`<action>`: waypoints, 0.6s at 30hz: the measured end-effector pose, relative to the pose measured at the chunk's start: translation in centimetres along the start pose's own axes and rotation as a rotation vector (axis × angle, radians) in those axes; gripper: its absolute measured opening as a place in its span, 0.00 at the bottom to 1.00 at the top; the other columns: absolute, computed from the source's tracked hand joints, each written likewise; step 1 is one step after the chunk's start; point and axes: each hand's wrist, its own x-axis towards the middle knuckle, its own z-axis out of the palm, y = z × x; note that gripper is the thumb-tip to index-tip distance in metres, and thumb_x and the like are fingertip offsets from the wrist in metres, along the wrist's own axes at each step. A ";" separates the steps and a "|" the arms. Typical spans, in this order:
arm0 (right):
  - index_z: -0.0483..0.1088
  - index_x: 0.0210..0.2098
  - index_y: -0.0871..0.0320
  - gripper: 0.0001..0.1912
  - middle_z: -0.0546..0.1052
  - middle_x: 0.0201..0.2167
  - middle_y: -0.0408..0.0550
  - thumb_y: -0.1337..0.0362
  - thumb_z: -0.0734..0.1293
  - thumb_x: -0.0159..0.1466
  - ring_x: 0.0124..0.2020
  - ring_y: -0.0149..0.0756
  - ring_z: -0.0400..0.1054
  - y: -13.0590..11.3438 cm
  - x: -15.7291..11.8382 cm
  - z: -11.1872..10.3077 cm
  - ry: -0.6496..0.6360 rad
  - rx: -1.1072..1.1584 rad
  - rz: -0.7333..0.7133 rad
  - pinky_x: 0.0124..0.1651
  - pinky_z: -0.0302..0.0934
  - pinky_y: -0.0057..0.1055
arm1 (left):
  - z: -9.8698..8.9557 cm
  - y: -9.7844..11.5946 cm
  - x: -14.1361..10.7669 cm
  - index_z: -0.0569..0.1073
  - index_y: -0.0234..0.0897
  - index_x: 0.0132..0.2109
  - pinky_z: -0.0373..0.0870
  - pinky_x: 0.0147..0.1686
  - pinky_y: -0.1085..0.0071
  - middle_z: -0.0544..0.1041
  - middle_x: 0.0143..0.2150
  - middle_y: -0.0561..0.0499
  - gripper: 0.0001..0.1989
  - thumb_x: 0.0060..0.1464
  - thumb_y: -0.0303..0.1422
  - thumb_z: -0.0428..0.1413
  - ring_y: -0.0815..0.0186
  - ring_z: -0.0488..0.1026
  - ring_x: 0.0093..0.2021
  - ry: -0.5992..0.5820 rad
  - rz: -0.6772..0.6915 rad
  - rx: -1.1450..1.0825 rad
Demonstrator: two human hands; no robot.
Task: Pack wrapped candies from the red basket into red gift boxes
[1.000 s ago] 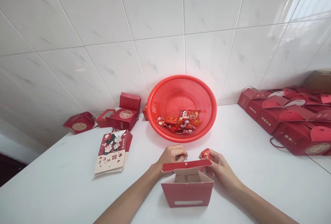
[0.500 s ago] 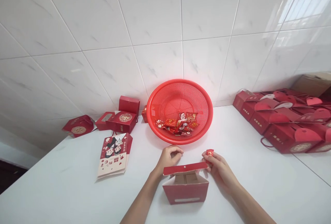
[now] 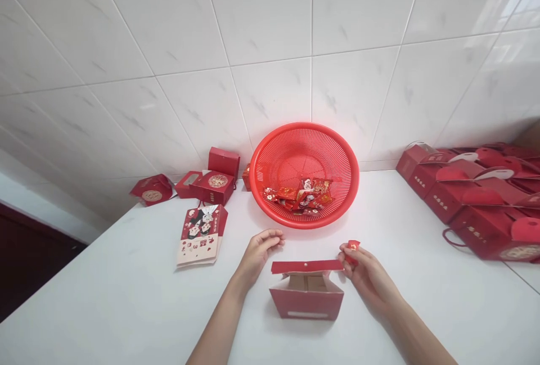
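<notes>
An open red paper box stands on the white table between my forearms, its flap raised and its inside bare cardboard. To its right, my right hand pinches a small red wrapped candy between thumb and fingers. My left hand rests near the table to the left of the box, fingers loosely stretched with nothing visible in them. Just beyond both hands, a red plastic basket leans toward the wall, holding several red candy packets.
Several red handled boxes crowd the right side. At the left lie a stack of printed cards or flat bags, an opened red box and a red six-sided box. A tiled wall closes off the back.
The view has turned left, so everything appears shifted right. My left hand has moved away from the box and its fingers have loosened. My right hand still holds the candy, slightly farther from the box.
</notes>
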 end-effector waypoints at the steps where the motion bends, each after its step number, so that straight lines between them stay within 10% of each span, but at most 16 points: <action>1: 0.77 0.30 0.59 0.13 0.74 0.27 0.45 0.59 0.79 0.52 0.29 0.31 0.65 -0.1 0.0 0.0 -0.002 -0.004 0.002 0.32 0.63 0.25 | -0.1 0.2 -0.1 0.81 0.33 0.35 0.71 0.43 0.71 0.81 0.35 0.47 0.17 0.36 0.35 0.71 0.66 0.75 0.36 0.000 -0.006 -0.005; 18: 0.74 0.26 0.58 0.16 0.73 0.24 0.44 0.60 0.82 0.46 0.26 0.30 0.64 -1.7 0.5 -0.9 0.102 0.078 0.044 0.26 0.65 0.24 | -1.0 -0.7 -0.4 0.81 0.34 0.36 0.71 0.44 0.70 0.80 0.37 0.47 0.15 0.39 0.36 0.72 0.66 0.76 0.38 -0.016 0.008 0.022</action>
